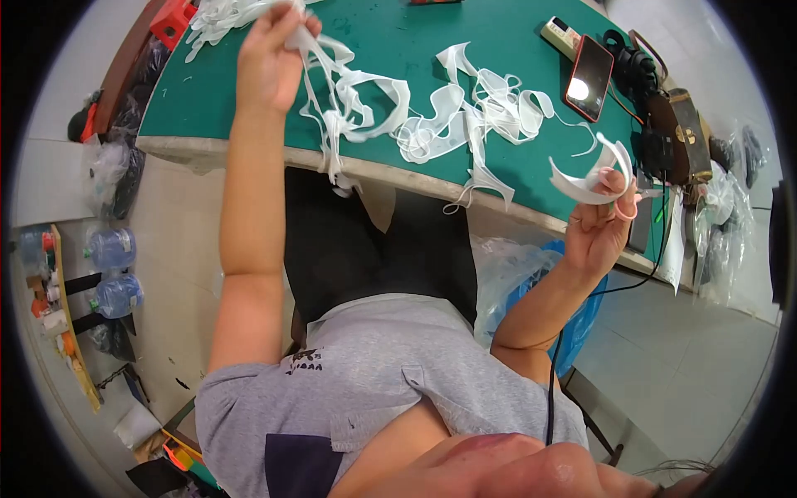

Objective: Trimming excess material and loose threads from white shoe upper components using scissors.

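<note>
Over the far left of the green table point(199, 112), my left hand point(274, 66) is raised with its fingers closed on a tangled bunch of white strips point(365, 104). The strips hang past the near edge of the table. At the right edge, my right hand point(599, 217) grips a curved white piece point(585, 187), thin and soft-looking. A pink loop point(628, 207), like a scissors handle, shows at its fingers; the rest of that tool is hidden. Between my hands lies a loose pile of white pieces point(498, 108) with thin cords.
Another white heap point(220, 21) lies at the far left, near a red stool point(172, 21). At the far right are a phone point(589, 79), a small pale box point(561, 37), black cables point(635, 66) and a brown bag point(685, 133). A blue plastic bag point(581, 324) hangs below.
</note>
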{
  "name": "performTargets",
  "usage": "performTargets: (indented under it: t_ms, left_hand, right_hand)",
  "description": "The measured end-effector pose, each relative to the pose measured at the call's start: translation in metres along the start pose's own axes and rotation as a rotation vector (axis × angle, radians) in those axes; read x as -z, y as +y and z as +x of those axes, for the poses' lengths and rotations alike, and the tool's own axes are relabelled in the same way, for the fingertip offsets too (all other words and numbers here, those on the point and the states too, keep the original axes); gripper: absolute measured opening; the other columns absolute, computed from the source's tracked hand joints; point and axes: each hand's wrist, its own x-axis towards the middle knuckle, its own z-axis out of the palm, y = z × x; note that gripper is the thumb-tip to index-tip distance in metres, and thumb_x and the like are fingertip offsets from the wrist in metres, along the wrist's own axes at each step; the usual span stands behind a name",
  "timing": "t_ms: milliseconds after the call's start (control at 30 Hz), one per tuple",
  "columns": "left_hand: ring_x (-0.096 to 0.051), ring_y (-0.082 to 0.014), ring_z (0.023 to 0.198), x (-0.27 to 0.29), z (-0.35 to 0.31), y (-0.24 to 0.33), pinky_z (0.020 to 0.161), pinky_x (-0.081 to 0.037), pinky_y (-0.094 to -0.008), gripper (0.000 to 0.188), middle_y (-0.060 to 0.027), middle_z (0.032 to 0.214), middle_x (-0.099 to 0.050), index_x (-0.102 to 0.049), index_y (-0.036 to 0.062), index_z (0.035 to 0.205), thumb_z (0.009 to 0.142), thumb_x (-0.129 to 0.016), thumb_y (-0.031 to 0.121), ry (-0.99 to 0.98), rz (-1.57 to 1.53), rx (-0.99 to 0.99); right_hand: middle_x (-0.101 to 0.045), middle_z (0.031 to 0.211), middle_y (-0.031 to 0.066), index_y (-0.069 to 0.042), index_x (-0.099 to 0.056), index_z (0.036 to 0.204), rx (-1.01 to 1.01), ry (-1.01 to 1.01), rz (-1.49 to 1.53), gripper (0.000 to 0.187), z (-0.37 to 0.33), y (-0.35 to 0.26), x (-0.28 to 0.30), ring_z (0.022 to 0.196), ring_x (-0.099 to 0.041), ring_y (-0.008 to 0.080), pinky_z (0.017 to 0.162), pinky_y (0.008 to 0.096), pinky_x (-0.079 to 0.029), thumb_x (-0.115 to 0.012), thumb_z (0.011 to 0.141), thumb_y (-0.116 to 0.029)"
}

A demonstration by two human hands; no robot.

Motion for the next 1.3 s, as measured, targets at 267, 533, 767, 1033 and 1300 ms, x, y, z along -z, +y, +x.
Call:
performTargets:
  t_ms: [267, 533, 767, 1033, 1300]
  left_hand:
    - [-0.046, -0.0063, 0.078, -0.094, 0.034, 0.033, 0.069, -0.040, -0.0198, 0.029, 0.0026, 0.086, -0.048, -0.046, 0.0082, 0.115, 0.088, -0.056, 0.003, -0.419, 0.833, -0.288]
    - [-0.053, -0.0324, 0.102, -0.030, -0.034, -0.026, 0.085, -0.045, -0.0374, 0.044, -0.0156, 0.107, -0.053, -0.050, 0.0101, 0.119, 0.078, -0.066, 0.010, -0.876, 1.621, -0.011]
    - [-0.054, -0.0109, 0.074, -0.075, -0.021, -0.037, 0.068, -0.044, -0.0240, 0.017, -0.0022, 0.083, -0.058, -0.056, 0.0022, 0.100, 0.084, -0.053, 0.000, -0.728, 1.228, 0.138]
    - [-0.046, -0.0273, 0.118, -0.158, -0.030, -0.126, 0.095, -0.039, -0.0350, 0.047, -0.0123, 0.127, -0.050, -0.049, 0.0055, 0.125, 0.082, -0.065, 0.015, -1.119, 1.405, -0.530]
    - [-0.052, -0.0277, 0.100, -0.112, -0.038, -0.124, 0.084, -0.047, -0.0361, 0.027, -0.0119, 0.099, -0.051, -0.049, 0.0037, 0.104, 0.077, -0.052, 0.001, -1.314, 1.363, -0.552]
  right_hand:
    - [-0.054, 0.076, 0.0063, -0.002, -0.050, 0.091, -0.644, -0.552, -0.423, 0.034, -0.043, 0.034, -0.008, 0.068, -0.054, 0.0142, 0.063, 0.0262, -0.044, -0.076, 0.073, -0.015]
    - [-0.061, 0.080, 0.0019, 0.001, -0.058, 0.097, -1.157, -0.383, -0.952, 0.024, -0.101, 0.010, 0.073, 0.075, -0.058, 0.0081, 0.066, 0.0241, -0.047, -0.069, 0.078, -0.009]
    - [-0.058, 0.082, 0.0004, 0.000, -0.058, 0.093, -1.023, 0.103, -1.279, 0.020, -0.164, -0.062, 0.156, 0.077, -0.057, 0.0083, 0.073, 0.0244, -0.045, -0.064, 0.074, -0.002]
    - [-0.062, 0.070, 0.0119, -0.002, -0.062, 0.089, -0.665, 0.175, -2.229, 0.016, -0.233, -0.056, 0.289, 0.064, -0.060, 0.0145, 0.059, 0.0310, -0.045, -0.063, 0.085, -0.018]
    - [-0.063, 0.074, 0.0148, -0.001, -0.059, 0.100, -0.499, -0.063, -1.438, 0.024, -0.209, 0.033, 0.101, 0.070, -0.066, 0.0222, 0.063, 0.0291, -0.049, -0.063, 0.082, -0.015]
